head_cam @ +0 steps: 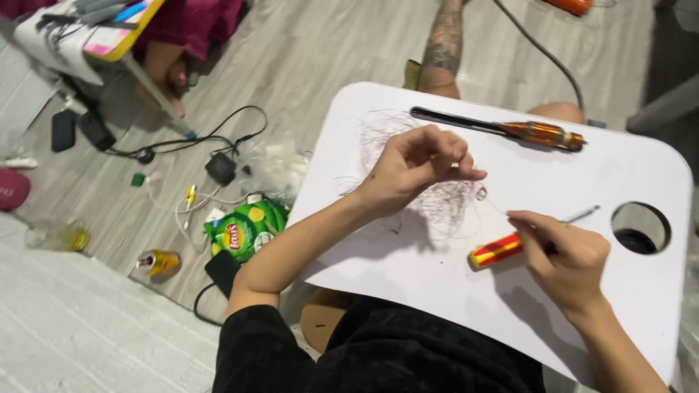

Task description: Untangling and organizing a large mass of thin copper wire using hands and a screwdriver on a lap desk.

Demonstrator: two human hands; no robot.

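Observation:
A tangle of thin wire (pixel 444 200) lies on a white lap tray (pixel 437 276). My left hand (pixel 415 167) pinches part of that wire, fingers closed over the tangle. My right hand (pixel 564 255) grips a small red and yellow screwdriver (pixel 495 251) whose metal tip (pixel 582 215) pokes out past my fingers; a fine strand runs from the tangle toward it. A larger screwdriver with an orange handle (pixel 542 133) and dark shaft rests at the tray's far side.
The tray has a round cup hole (pixel 641 227) at its right end. On the wood floor at left lie a green snack bag (pixel 244 229), a can (pixel 156 262), chargers and cables (pixel 218 167). Another person's tattooed leg (pixel 444 51) is beyond the tray.

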